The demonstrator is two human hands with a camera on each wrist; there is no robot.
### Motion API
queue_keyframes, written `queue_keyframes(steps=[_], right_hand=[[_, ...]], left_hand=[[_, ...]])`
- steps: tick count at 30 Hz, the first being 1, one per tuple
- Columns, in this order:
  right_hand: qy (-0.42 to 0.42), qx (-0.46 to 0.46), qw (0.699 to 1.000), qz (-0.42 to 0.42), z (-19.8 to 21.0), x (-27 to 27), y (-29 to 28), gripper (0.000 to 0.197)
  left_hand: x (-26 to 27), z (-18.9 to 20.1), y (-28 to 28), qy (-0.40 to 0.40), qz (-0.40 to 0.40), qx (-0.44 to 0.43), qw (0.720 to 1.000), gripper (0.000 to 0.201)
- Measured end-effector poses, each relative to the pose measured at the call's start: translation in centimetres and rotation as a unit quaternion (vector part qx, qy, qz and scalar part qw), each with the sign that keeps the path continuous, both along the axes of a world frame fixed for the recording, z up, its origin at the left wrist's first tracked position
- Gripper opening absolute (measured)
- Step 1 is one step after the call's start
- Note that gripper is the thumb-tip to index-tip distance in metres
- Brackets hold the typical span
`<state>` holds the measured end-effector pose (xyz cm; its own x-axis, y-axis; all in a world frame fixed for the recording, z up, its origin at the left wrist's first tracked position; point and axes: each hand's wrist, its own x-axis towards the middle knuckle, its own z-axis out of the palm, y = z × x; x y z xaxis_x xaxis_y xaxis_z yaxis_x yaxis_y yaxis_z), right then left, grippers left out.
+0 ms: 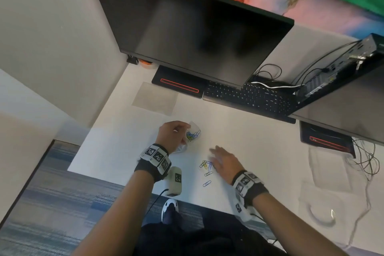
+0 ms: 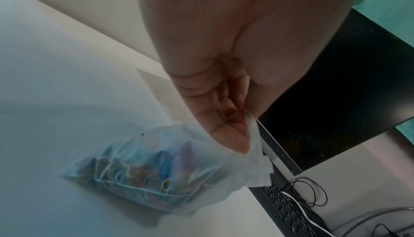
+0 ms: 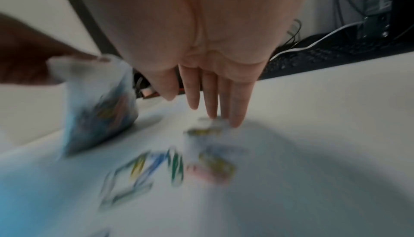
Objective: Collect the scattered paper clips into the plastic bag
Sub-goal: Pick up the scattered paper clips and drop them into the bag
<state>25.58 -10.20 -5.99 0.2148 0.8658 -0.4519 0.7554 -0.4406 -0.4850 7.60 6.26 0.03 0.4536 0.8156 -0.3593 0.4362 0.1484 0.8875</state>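
A clear plastic bag point(image 1: 193, 133) point(image 2: 143, 168) point(image 3: 100, 109) with several coloured paper clips inside rests on the white desk point(image 1: 128, 143). My left hand point(image 1: 174, 134) point(image 2: 233, 134) pinches the bag's top edge between thumb and fingers. Loose paper clips point(image 1: 206, 164) point(image 3: 170, 168) lie in a small cluster just right of the bag, and two more clips point(image 1: 207, 183) lie nearer the front edge. My right hand point(image 1: 220, 158) point(image 3: 212, 106) is flat with straight fingers over the cluster, fingertips near the desk. It holds nothing.
A dark monitor point(image 1: 197, 33) and a black keyboard point(image 1: 249, 97) stand behind the work area. A grey mat point(image 1: 155, 97) lies at the back left. Cables point(image 1: 365, 162) and a small computer point(image 1: 340, 68) sit to the right. The desk's front edge point(image 1: 124, 181) is close to my wrists.
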Motion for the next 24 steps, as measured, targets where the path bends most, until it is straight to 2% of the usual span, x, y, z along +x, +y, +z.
queue_keyframes(steps=[3,6,8,13,15,18,20,24], right_hand=[[-0.033,-0.015,0.993,0.116,-0.9,-2.3,-1.2,0.074],[-0.109,-0.019,0.963,0.246,-2.3,-2.7,-1.6,0.085],[-0.142,-0.001,0.948,0.284,-3.1,-2.1,-1.8,0.08],[-0.184,0.093,0.919,0.336,-3.4,-0.2,-2.2,0.05],[-0.163,0.121,0.918,0.341,-3.9,0.1,-2.4,0.052],[-0.135,0.163,0.93,0.301,-3.7,0.3,-2.6,0.053],[-0.135,0.184,0.933,0.278,-3.1,0.2,-2.2,0.044],[-0.134,0.148,0.95,0.239,-2.9,0.3,-1.0,0.023]], left_hand=[[-0.2,-0.1,-0.1,-0.01,0.001,-0.009,1.0,0.022],[-0.2,0.0,-0.3,-0.006,-0.003,-0.009,1.0,0.021],[-0.1,0.0,-0.3,-0.004,-0.007,-0.007,1.0,0.022],[-0.4,-0.1,-0.4,0.004,-0.009,-0.004,1.0,0.021],[-0.4,-0.2,-0.4,0.008,-0.008,-0.005,1.0,0.021],[-0.6,-0.5,-0.4,0.013,-0.007,-0.001,1.0,0.021],[-0.7,-0.5,-0.4,0.016,-0.01,0.002,1.0,0.022],[-0.4,-0.5,-0.4,0.022,-0.013,0.009,1.0,0.022]])
